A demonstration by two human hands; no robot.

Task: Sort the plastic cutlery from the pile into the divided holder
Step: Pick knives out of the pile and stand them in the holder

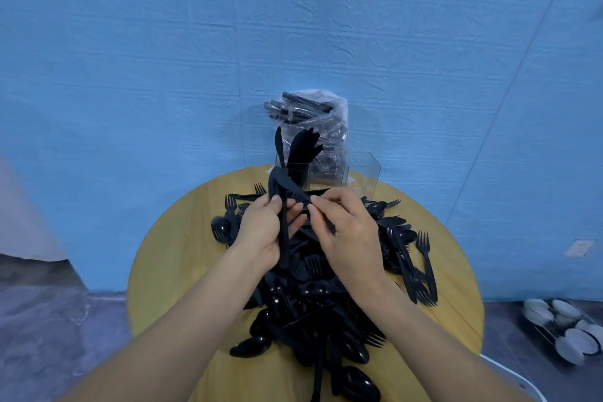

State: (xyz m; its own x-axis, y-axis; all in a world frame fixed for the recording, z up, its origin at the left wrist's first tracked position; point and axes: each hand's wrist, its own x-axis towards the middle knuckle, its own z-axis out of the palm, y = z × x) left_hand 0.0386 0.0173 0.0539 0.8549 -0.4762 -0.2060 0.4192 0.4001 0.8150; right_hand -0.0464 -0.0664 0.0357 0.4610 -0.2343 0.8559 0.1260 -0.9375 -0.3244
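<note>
A round wooden table [169, 258] carries a pile of black cutlery [313, 303] and a clear divided holder [360, 173].

No words, numbers, labels or signs can be read anywhere here.

2 hands [261, 232], 1 round surface [169, 258], 1 clear divided holder [362, 170], 1 plastic bag [313, 117]; piled cutlery [313, 310] too tangled to count.

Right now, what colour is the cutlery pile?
Black, all of the cutlery pile, on the round wooden table; head view.
</note>
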